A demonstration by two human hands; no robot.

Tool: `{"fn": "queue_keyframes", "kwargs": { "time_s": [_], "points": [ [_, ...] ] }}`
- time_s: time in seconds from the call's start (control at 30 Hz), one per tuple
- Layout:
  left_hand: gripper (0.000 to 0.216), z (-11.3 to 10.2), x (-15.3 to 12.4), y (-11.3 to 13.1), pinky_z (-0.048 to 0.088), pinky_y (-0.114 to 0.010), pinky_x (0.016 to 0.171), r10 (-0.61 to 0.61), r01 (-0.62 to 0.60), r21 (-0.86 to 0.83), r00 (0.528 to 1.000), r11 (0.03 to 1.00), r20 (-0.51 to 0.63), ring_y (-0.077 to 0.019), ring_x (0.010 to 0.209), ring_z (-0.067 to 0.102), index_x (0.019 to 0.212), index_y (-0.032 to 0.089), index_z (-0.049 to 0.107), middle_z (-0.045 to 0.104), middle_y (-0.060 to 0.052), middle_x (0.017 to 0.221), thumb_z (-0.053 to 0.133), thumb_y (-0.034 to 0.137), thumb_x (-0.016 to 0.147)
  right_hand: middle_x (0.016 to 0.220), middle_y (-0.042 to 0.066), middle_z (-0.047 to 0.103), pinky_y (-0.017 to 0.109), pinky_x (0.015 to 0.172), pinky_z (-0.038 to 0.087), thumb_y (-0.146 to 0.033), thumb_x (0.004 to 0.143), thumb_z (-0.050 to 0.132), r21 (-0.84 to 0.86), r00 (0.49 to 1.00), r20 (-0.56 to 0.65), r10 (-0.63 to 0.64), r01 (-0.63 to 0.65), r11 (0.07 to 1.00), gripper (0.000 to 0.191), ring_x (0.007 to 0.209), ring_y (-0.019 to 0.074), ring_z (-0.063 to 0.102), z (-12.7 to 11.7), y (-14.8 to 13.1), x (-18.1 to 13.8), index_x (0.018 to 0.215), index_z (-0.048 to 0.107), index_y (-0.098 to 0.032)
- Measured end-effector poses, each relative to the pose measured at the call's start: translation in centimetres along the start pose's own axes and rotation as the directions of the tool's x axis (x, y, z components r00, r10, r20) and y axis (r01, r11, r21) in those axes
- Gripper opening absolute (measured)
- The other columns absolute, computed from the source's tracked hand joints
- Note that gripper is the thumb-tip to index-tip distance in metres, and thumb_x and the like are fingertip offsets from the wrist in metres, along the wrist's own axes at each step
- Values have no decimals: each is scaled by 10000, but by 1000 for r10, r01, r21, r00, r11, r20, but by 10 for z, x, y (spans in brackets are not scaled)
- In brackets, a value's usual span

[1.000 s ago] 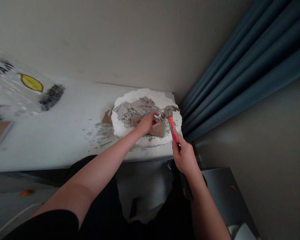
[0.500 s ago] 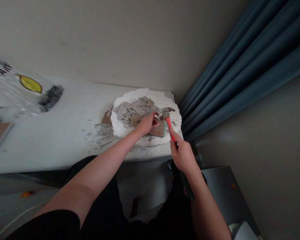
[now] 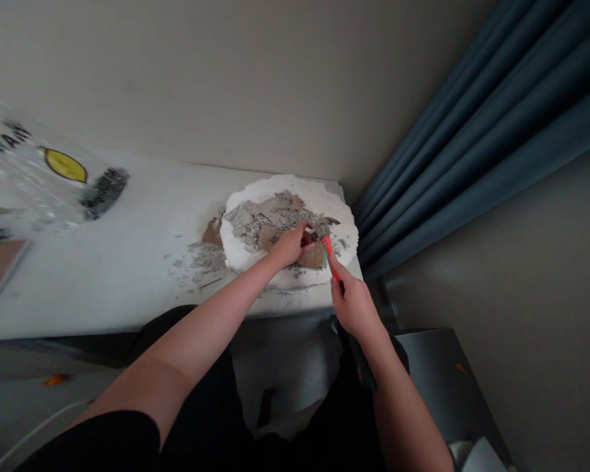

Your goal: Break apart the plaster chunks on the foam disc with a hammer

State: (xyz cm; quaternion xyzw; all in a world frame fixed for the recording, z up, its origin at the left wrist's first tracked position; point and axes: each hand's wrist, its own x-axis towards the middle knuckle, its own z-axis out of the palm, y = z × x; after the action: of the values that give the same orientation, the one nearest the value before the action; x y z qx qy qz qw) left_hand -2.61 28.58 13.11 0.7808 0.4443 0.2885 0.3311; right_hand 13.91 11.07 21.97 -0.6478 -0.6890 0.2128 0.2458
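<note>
Clock positions read from the centre of the white slab. Grey wall (image 3: 201, 78) behind, toward 12 o'clock; blue-grey curtain (image 3: 472, 131) in long folds toward 2; pale tabletop (image 3: 128, 262) extending out to 9; dark cabinet (image 3: 442, 380) at 4, lower than the table. Clear plastic bag (image 3: 49, 177) between 9 and 10, wrinkled, with black lettering and a yellow oval print; its far end looks dark, and whether that is printing or contents cannot be told. White slab (image 3: 233, 255) near the table's right end: rough, scalloped rim, bearing grey rubble (image 3: 260, 213), a mix of flat flakes and fine crumbs heaped mostly from 9 to 12. Reddish-brown panel (image 3: 0, 269) just under 9, cut off by the view. Right hand (image 3: 354, 305) at 4: fingers wrapped around the claw hammer (image 3: 328, 246), which has a red handle with black toward the grip and a dull, scuffed metal head lying over the slab at 3, claw pointing outward. Left hand (image 3: 289, 246) over the slab's middle: fingers curled, index and thumb close to the hammer head; cannot tell whether they pinch anything. Brown board piece (image 3: 312, 256) beneath that hand, flat on the slab, green strip along its 4 o'clock end. Loose grit (image 3: 204, 262) scattered on the tabletop at 8.
</note>
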Motion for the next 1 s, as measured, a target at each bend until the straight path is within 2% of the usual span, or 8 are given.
{"fn": "queue_keyframes", "kwargs": {
  "time_s": [0.13, 0.3, 0.43, 0.63, 0.73, 0.8, 0.9, 1.0],
  "points": [
    [557, -7, 2, 1, 531, -357, 890, 1, -1, -13, 1000, 1000, -5, -221, 937, 717, 1326, 201, 537, 765, -62, 1019, 732, 270, 809, 1093, 168, 783, 356, 859, 536, -238, 1017, 394, 2, 998, -53, -23, 23, 1000, 617, 927, 268, 736, -1, -3, 0, 1628, 428, -159],
    [541, -8, 3, 2, 531, -375, 898, -47, 49, -44, 999, 998, 27, -232, 911, 723, 1305, 218, 558, 766, -41, 944, 728, 224, 792, 934, 147, 789, 329, 742, 521, -211, 993, 413, -72, 999, 25, 27, -26, 997, 623, 766, 259, 715, -1, -5, 0, 1612, 456, -151],
    [561, -13, 3, 3, 534, -385, 915, -27, 28, -36, 999, 999, 36, -235, 922, 716, 1303, 206, 571, 764, -53, 979, 741, 237, 770, 1023, 152, 784, 330, 785, 522, -230, 1015, 384, -43, 1000, -21, -16, 15, 999, 621, 852, 261, 723, 0, -5, -2, 1631, 421, -168],
    [472, -43, 8, -6, 535, -340, 897, -62, 66, 28, 991, 997, -117, -205, 929, 686, 1272, 176, 605, 742, -59, 1006, 604, 194, 800, 934, 145, 782, 340, 740, 513, -212, 990, 406, -121, 998, 52, 22, -16, 992, 634, 767, 264, 698, 7, 0, 2, 1620, 443, -156],
    [364, -58, 8, -11, 533, -338, 889, -106, 130, 118, 976, 984, -190, -207, 894, 674, 1186, 175, 655, 737, -65, 969, 551, 221, 840, 994, 158, 782, 338, 749, 508, -210, 994, 394, -126, 1000, 5, 28, -27, 992, 640, 792, 260, 700, 7, -1, 3, 1632, 421, -156],
    [298, -66, 4, -14, 530, -351, 889, -128, 168, 227, 975, 959, -179, -230, 910, 677, 1091, 184, 696, 740, -80, 970, 553, 222, 832, 988, 161, 781, 338, 748, 504, -210, 996, 389, -134, 1000, 0, 25, -25, 991, 634, 788, 259, 697, 7, -2, 3, 1626, 430, -150],
    [193, -77, -5, -17, 531, -383, 864, -183, 206, 417, 978, 885, -95, -283, 927, 687, 928, 196, 727, 744, -109, 957, 601, 230, 785, 901, 147, 778, 335, 731, 500, -201, 987, 399, -163, 998, 50, 32, -23, 986, 627, 741, 258, 687, 8, -1, 2, 1608, 463, -143],
    [134, -84, -15, -21, 531, -377, 812, -204, 160, 556, 979, 816, 18, -296, 906, 688, 845, 209, 731, 745, -114, 915, 638, 263, 765, 917, 142, 782, 334, 748, 509, -208, 990, 399, -144, 998, 32, 45, -40, 989, 632, 760, 254, 697, 8, 3, 4, 1617, 448, -154]
  ]
}}
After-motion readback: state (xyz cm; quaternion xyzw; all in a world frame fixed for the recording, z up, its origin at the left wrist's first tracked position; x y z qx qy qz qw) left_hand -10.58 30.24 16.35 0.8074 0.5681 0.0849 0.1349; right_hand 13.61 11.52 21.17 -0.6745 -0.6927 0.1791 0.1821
